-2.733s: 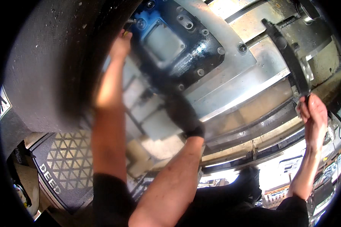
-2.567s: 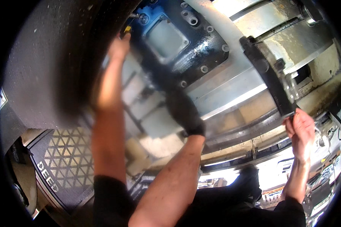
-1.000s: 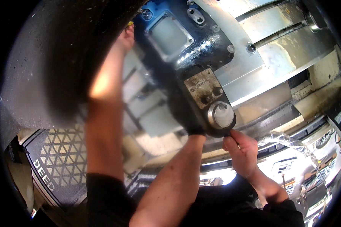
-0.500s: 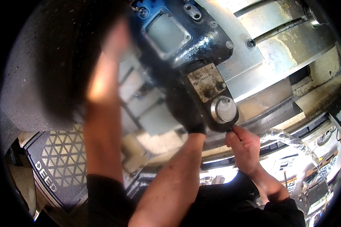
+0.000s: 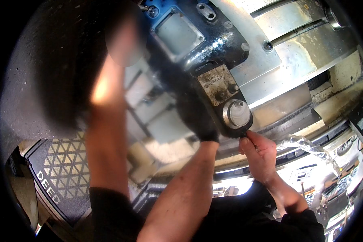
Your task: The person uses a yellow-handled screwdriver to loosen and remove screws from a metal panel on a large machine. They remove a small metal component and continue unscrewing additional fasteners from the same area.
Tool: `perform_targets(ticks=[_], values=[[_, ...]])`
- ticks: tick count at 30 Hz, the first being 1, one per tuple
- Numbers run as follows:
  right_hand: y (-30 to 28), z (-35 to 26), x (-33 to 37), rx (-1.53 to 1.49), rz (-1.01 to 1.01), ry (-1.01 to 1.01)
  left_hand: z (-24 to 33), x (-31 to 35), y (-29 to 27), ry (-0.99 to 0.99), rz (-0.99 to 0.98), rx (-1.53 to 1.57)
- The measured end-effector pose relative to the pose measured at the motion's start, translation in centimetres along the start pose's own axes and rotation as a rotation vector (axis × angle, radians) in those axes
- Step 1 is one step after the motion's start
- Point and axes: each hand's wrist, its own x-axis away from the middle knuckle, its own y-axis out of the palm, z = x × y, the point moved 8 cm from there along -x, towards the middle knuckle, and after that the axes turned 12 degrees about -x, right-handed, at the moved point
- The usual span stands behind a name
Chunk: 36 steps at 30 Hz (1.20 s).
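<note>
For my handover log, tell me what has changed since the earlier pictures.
The right hand has brought the black control box leftward, to below the blue-black metal part in the picture, and turned the box's dial toward the camera, its grip kept at the lower end. The left hand is now too blurred to show its grip. The metal part stays in place.

The box (image 5: 219,113) looks like matt black plastic, its plate (image 5: 212,89) stained and dulled by grime, its dial (image 5: 239,115) bright metal with a ridged rim. Glossy dark paint coats the casting (image 5: 205,51) over a smooth, satin metal slab (image 5: 259,59). The foil (image 5: 304,145) is crinkled and shiny, the mat (image 5: 66,167) matt and grainy, the sleeve (image 5: 109,205) dull black cloth.
</note>
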Motion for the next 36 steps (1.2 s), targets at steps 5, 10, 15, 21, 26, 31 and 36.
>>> perform_targets(ticks=[5,10,15,21,26,31,36], values=[[-0.3,-0.4,-0.1,-0.03,0.027,0.0,-1.2,2.3,2.5,0.038,-0.01,-0.044],[-0.5,-0.9,-0.6,0.001,-0.021,-0.008,-1.5,0.6,1.4,0.052,0.015,-0.032],[-0.6,-0.9,-0.3,-0.014,-0.018,-0.01,-1.4,0.2,0.5,0.047,0.049,0.034],[0.0,-0.4,-0.7,-0.054,-0.065,0.05,-2.4,9.0,-1.4,0.273,0.26,0.026],[1.1,-1.5,-1.5,-0.012,-0.143,0.004,-11.1,24.8,10.0,0.137,-0.309,0.201],[3.2,-1.3,-1.4,-0.039,-0.185,0.025,-14.7,32.2,17.1,0.086,-0.761,0.275],[4.4,0.1,-0.9,-0.027,-0.196,-0.028,-16.3,32.5,17.9,-0.01,-0.882,0.408]])
